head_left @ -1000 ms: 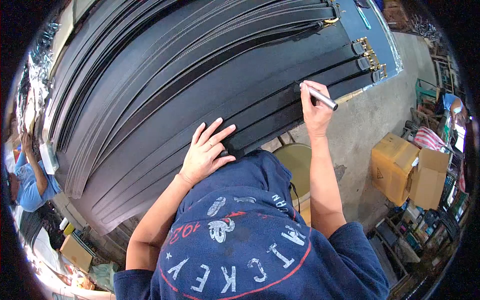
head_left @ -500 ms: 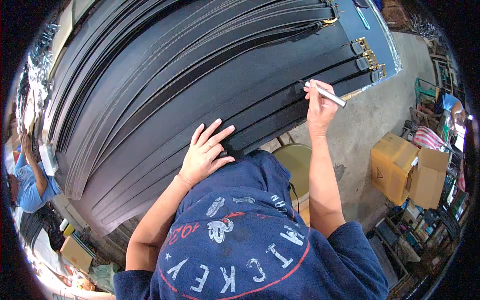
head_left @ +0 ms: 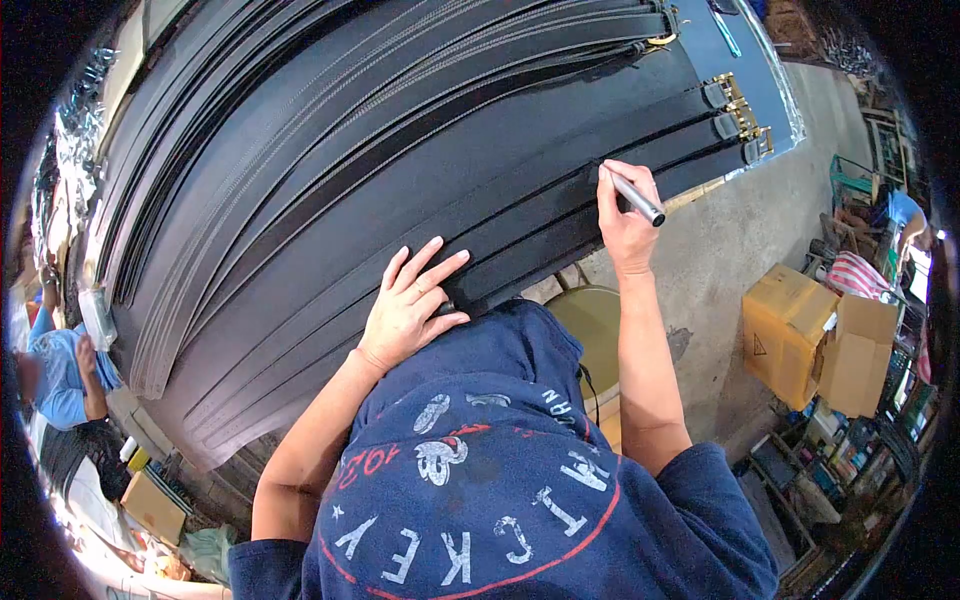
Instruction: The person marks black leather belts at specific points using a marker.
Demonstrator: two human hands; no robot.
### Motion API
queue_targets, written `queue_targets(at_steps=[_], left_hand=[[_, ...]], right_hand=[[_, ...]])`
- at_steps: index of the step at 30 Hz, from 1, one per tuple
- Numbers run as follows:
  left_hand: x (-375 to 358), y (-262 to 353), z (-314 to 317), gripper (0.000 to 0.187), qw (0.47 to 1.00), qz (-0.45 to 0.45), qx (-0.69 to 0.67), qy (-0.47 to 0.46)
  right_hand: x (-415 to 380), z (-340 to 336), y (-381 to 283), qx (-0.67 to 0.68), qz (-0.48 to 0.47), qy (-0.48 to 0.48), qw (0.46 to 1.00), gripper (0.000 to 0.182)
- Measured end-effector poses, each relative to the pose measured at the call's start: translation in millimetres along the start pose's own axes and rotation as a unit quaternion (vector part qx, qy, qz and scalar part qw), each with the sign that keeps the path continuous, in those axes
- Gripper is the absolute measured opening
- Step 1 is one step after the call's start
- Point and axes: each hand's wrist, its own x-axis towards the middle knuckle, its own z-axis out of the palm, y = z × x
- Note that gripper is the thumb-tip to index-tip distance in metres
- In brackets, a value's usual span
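Observation:
Black leather belts lie side by side on the dark tabletop, their gold-coloured buckles at the right end. My left hand rests on the nearest belts with its fingers spread; a ring shows on one finger. In my right hand is a silver marker pen, held in a writing grip. Its tip meets an edge of one of the near belts, left of the buckles. A further bunch of belts with pale stitched edges curves across the far side of the table.
A light blue tool lies at the table's far right corner. Beside the table stand a round olive stool and an open cardboard box. One person in a blue shirt is at the left, another at the far right.
My right hand has shifted slightly left, and the marker's back end has swung down and left. My left hand stays put. The person at the left has lowered an arm.

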Motion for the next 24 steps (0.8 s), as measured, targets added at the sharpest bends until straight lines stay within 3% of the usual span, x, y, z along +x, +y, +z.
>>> queue_targets(at_steps=[4,7,10,20,24], left_hand=[[0,0,0,0.036,1.0,-0.003,0.001,-0.003],[-1,0,0,0.036,1.0,-0.003,0.002,-0.004],[-1,0,0,0.036,1.0,-0.001,0.002,-0.001],[0,0,0,0.035,1.0,0.001,-0.003,-0.001],[-1,-1,0,0.034,1.0,0.006,-0.011,-0.001]], right_hand=[[-5,1,5,0.004,0.032,-0.003,0.999,0.012],[-6,1,1,0.155,0.155,0.018,0.975,0.012],[-4,-5,-7,0.245,0.221,0.03,0.944,0.012],[-4,-2,0,0.178,0.176,-0.007,0.968,0.012],[-3,-2,0,0.069,0.08,-0.025,0.994,0.012]])
